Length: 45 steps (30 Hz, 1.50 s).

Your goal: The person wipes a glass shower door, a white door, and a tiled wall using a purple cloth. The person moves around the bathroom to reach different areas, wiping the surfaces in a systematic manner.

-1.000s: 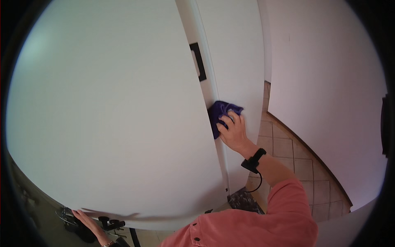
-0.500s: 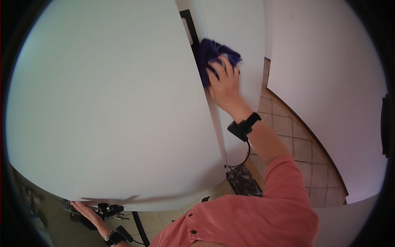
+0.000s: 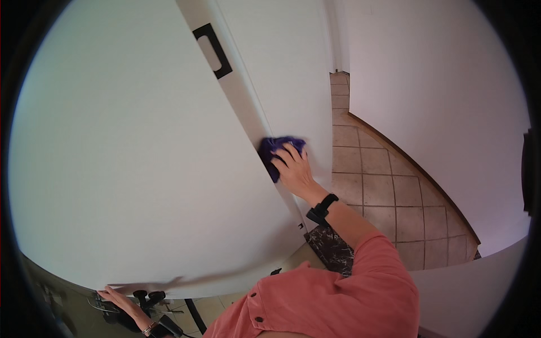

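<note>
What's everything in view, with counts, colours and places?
Large panel: one, white, left
Narrower panel: one, white, upper centre
Slotted plate: one, black, between the panels
Cloth: one, purple, centre
Wall: one, pale, right
Edge trim: one, brown, along the wall's foot
Tiled floor: one, beige-brown, right of centre
Marbled slab: one, dark with pale veins, lower centre
Knobbed item: one, black, lower left
Wrist devices: two, black, one per wrist
Garment: one, pink, lower centre
Left hand: one, bare, at the large panel's lower-left edge
Right hand: one, bare, on the cloth
</note>
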Each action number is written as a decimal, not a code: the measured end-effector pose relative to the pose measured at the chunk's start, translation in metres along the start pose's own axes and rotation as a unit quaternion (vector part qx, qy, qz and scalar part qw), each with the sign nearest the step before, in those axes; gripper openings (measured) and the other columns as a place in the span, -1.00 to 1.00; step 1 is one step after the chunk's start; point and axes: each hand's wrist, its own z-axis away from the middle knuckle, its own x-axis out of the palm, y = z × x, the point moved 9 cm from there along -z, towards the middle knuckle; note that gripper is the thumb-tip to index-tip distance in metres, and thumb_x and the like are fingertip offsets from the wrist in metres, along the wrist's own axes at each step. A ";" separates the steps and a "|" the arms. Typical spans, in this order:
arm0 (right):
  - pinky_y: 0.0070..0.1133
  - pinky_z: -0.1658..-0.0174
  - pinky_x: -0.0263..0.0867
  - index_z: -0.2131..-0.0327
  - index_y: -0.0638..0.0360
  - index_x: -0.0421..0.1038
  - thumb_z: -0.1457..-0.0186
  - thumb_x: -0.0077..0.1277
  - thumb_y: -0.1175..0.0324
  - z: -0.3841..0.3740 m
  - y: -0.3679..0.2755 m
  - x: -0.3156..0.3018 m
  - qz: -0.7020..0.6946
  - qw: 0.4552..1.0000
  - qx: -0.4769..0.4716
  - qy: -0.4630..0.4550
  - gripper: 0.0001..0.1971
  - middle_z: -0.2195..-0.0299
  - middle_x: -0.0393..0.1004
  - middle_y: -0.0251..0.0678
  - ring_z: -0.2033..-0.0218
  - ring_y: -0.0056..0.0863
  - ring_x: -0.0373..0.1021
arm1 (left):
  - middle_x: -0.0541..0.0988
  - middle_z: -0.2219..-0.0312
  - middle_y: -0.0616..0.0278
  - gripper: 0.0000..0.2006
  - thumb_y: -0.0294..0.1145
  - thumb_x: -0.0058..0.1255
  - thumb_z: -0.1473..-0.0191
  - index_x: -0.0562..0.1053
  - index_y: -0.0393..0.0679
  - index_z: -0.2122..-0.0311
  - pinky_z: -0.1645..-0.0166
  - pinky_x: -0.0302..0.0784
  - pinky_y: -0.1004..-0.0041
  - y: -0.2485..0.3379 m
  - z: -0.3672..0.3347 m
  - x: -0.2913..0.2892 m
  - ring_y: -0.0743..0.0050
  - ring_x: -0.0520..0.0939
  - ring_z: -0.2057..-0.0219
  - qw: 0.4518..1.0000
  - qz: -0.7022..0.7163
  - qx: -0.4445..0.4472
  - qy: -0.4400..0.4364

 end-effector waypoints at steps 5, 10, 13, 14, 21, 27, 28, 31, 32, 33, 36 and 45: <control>-0.13 0.06 0.15 0.28 0.14 0.46 0.21 0.02 0.59 -0.072 -0.011 -0.042 0.004 0.994 -0.023 0.104 -0.69 0.08 0.38 -0.28 -0.08 -0.15 0.23 | -0.02 -0.30 -0.18 -0.24 0.06 -0.31 -0.29 -0.18 -0.32 -0.34 -0.30 0.07 0.17 0.020 0.007 -0.002 0.00 0.11 -0.30 0.999 -0.014 0.031 0.032; -0.16 0.06 0.19 0.30 -0.03 0.46 0.19 0.05 0.47 0.007 0.007 0.008 0.034 0.997 -0.020 0.068 -0.72 0.15 0.37 -0.36 -0.06 -0.22 0.23 | 0.01 -0.29 -0.18 -0.24 0.06 -0.29 -0.29 -0.18 -0.30 -0.34 -0.27 0.13 0.15 0.024 0.002 -0.001 -0.02 0.16 -0.28 0.999 -0.024 0.033 0.028; -0.16 0.02 0.20 0.29 0.02 0.46 0.14 0.03 0.45 0.089 0.018 0.046 0.043 0.998 -0.011 -0.037 -0.76 0.14 0.38 -0.33 -0.07 -0.20 0.22 | -0.03 -0.30 -0.20 -0.23 0.01 -0.27 -0.29 -0.22 -0.31 -0.34 -0.32 0.04 0.17 0.030 0.009 0.005 0.00 0.10 -0.30 0.999 -0.003 -0.024 0.035; -0.18 0.02 0.20 0.30 0.04 0.46 0.14 0.03 0.46 0.110 0.024 0.055 0.041 0.997 0.001 -0.062 -0.76 0.13 0.38 -0.31 -0.06 -0.19 0.23 | -0.05 -0.31 -0.20 -0.22 0.02 -0.26 -0.28 -0.23 -0.30 -0.34 -0.33 0.00 0.17 0.038 0.014 0.011 0.01 0.08 -0.31 0.999 0.010 -0.031 0.034; -0.23 0.04 0.21 0.40 0.25 0.51 0.19 0.04 0.55 0.107 0.014 0.048 -0.011 0.995 0.077 -0.070 -0.82 0.14 0.42 -0.22 0.00 -0.12 0.27 | -0.06 -0.30 -0.19 -0.18 0.10 -0.27 -0.27 -0.23 -0.32 -0.34 -0.32 0.03 0.16 0.018 0.003 -0.003 0.02 0.09 -0.30 1.000 -0.020 0.008 0.000; -0.30 0.07 0.20 0.34 0.17 0.52 0.21 0.03 0.59 0.002 -0.001 -0.004 -0.023 0.993 0.053 0.104 -0.75 0.16 0.45 -0.32 0.03 -0.19 0.31 | 0.05 -0.25 -0.19 -0.23 0.09 -0.33 -0.29 -0.16 -0.36 -0.32 -0.24 0.17 0.19 0.012 -0.002 -0.003 0.04 0.22 -0.22 0.998 -0.056 0.002 0.021; -0.31 0.09 0.21 0.31 0.07 0.52 0.23 0.05 0.59 -0.002 0.002 -0.001 -0.022 0.993 0.042 0.106 -0.69 0.16 0.43 -0.36 0.01 -0.21 0.29 | 0.06 -0.25 -0.18 -0.24 0.09 -0.34 -0.29 -0.15 -0.36 -0.32 -0.24 0.17 0.20 0.010 -0.003 -0.005 0.05 0.23 -0.21 0.998 -0.056 0.008 0.016; -0.33 0.11 0.22 0.31 -0.04 0.52 0.26 0.08 0.57 0.029 0.015 0.024 -0.016 0.996 0.038 0.077 -0.66 0.15 0.40 -0.41 -0.01 -0.24 0.26 | 0.07 -0.25 -0.16 -0.26 0.09 -0.38 -0.31 -0.14 -0.35 -0.32 -0.22 0.19 0.22 0.035 0.011 0.012 0.07 0.26 -0.19 0.997 -0.059 0.043 -0.018; -0.30 0.12 0.25 0.29 -0.12 0.51 0.23 0.08 0.52 0.046 0.021 0.031 -0.017 0.996 0.051 0.073 -0.66 0.15 0.37 -0.44 -0.03 -0.25 0.23 | 0.07 -0.24 -0.15 -0.26 0.09 -0.40 -0.31 -0.13 -0.35 -0.32 -0.22 0.19 0.22 0.054 0.019 0.020 0.07 0.26 -0.18 0.995 -0.064 0.064 -0.031; -0.30 0.11 0.26 0.28 -0.11 0.51 0.21 0.08 0.51 0.070 0.021 0.043 -0.017 0.997 0.061 0.036 -0.67 0.14 0.37 -0.44 -0.04 -0.25 0.22 | 0.07 -0.24 -0.15 -0.26 0.10 -0.42 -0.31 -0.14 -0.35 -0.32 -0.21 0.19 0.22 0.056 0.018 0.016 0.07 0.26 -0.18 0.994 -0.077 0.067 -0.032; -0.31 0.09 0.29 0.26 -0.06 0.49 0.17 0.06 0.48 0.158 0.034 0.084 -0.008 0.995 0.067 -0.078 -0.70 0.13 0.36 -0.42 -0.04 -0.23 0.22 | 0.05 -0.24 -0.13 -0.25 0.13 -0.48 -0.31 -0.15 -0.33 -0.32 -0.21 0.20 0.19 0.044 0.016 0.011 0.08 0.25 -0.18 0.995 -0.086 0.051 -0.023; -0.33 0.08 0.32 0.26 0.17 0.46 0.21 0.08 0.63 0.256 0.034 0.135 -0.046 0.942 0.265 -0.202 -0.67 0.16 0.31 -0.25 0.05 -0.12 0.22 | 0.09 -0.19 -0.11 -0.27 0.18 -0.48 -0.26 -0.07 -0.29 -0.27 -0.17 0.27 0.10 0.026 0.000 0.001 0.06 0.28 -0.12 0.993 -0.110 0.036 0.011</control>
